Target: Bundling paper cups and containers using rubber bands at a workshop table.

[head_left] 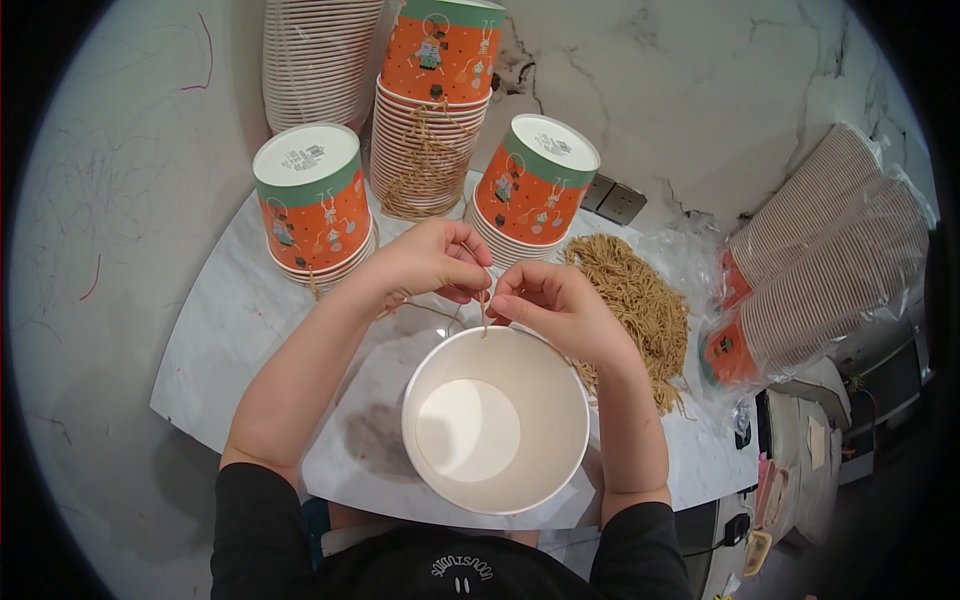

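A large white paper bucket [548,430] stands mouth up in front of me, its inside showing. Just above its far rim, my left hand [428,262] and my right hand [556,306] meet. Both hands pinch a thin brown paper cord [484,316] between thumb and fingers, and a short end hangs over the rim. More cord trails from beneath my left hand toward the left. Whether the cord passes through the bucket's wall cannot be made out. Beside my right hand lies a heap of cut brown cords [635,315].
Upside-down orange and green printed buckets stand in a left stack [315,215], a tall middle stack [432,130] and a right stack [535,190]. Plastic-wrapped bucket stacks [820,290] lean at the far right. A wall socket [613,200] sits behind the marble-patterned table [230,330].
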A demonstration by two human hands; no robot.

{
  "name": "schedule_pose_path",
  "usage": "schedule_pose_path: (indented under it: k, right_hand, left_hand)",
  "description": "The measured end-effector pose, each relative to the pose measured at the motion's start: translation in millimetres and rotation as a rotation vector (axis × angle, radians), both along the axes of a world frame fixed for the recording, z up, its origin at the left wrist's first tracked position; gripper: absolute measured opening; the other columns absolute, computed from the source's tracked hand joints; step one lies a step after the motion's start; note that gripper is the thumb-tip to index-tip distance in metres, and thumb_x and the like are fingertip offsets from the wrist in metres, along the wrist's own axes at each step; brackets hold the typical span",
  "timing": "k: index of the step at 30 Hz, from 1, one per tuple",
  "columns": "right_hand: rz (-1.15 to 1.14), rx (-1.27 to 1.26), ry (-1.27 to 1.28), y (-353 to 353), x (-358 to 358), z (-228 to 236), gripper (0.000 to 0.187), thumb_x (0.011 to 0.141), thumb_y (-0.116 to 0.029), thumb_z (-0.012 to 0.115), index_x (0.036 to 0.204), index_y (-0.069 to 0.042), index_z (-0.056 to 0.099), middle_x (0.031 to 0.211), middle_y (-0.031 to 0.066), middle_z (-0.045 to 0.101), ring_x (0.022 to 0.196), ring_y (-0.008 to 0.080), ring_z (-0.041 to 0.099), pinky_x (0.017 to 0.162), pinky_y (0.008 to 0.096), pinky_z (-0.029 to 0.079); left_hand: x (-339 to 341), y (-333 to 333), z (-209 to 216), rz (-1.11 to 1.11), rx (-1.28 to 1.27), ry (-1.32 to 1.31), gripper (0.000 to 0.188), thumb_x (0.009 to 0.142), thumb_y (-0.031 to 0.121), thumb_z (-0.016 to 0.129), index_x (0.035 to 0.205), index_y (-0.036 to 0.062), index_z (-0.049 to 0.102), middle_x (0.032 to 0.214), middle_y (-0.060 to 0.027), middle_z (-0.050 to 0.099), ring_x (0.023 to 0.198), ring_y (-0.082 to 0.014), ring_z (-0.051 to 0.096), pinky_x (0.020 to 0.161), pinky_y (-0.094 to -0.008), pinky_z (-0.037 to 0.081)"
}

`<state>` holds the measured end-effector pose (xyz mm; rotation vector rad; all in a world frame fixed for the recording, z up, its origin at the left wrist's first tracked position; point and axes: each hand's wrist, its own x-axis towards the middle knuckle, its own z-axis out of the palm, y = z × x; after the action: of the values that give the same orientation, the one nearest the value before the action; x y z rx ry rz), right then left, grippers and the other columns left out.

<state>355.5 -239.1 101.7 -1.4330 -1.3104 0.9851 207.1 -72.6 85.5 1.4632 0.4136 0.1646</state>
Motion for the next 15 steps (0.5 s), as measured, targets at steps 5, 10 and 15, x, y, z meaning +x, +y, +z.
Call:
schedule_pose_path:
  k: [5,10,15]
  right_hand:
    - [-0.101,-0.096,-0.060,9.4,2.4,-9.4,0.025,0.093,-0.024,0.073,0.088,0.000,0.071,0.074,-0.0013,0.066,0.065,0.0040,0.059,0.058,0.0212,0.046]
    - [-0.158,-0.202,0.001,15.7,3.7,-12.9,0.021,0.093,-0.023,0.074,0.088,-0.003,0.073,0.073,-0.0014,0.068,0.063,0.0033,0.060,0.055,0.0189,0.044]
    - [-0.195,-0.290,0.346,18.3,-6.6,-10.3,0.025,0.090,-0.025,0.078,0.086,-0.001,0.073,0.072,-0.0004,0.067,0.060,0.0050,0.060,0.053,0.0200,0.045]
  left_hand:
    - [1.9,0.3,-3.3,0.025,-0.023,0.006,0.028,0.083,0.002,0.075,0.107,0.0003,0.060,0.091,-0.0073,0.070,0.080,-0.0129,0.070,0.073,-0.0263,0.061]
    - [3.1,-0.7,-3.3,0.072,0.007,-0.056,0.037,0.080,0.000,0.077,0.111,-0.0010,0.058,0.104,-0.0105,0.068,0.094,-0.0157,0.069,0.084,-0.0284,0.060]
    - [8.2,-1.2,-12.5,0.176,0.146,-0.116,0.039,0.075,0.000,0.081,0.108,0.0004,0.060,0.108,-0.0100,0.066,0.105,-0.0162,0.063,0.088,-0.0292,0.056]
